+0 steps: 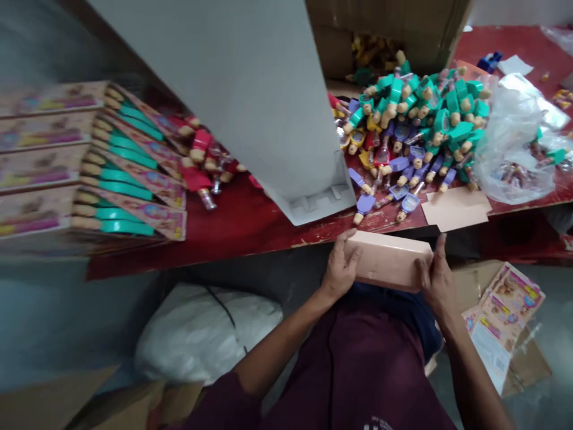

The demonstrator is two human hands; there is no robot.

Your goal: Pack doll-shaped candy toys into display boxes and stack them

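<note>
Left hand [340, 269] and right hand [437, 280] each clasp one end of a plain tan box [388, 260]. It is held level just off the near edge of the table [250, 224], apparently so the grip keeps it square. The toy pile [412, 119] lies far right, within reach; filled packs [129, 173] are stacked left.

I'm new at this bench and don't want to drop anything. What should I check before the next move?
1. Box held by left hand and right hand: ok.
2. Box is shut: cannot tell.
3. Toy heap lying on table, back from its edge: ok.
4. Card blank fully on table: cannot tell.
5. Table view unblocked by grey sheet: not ok.
</note>
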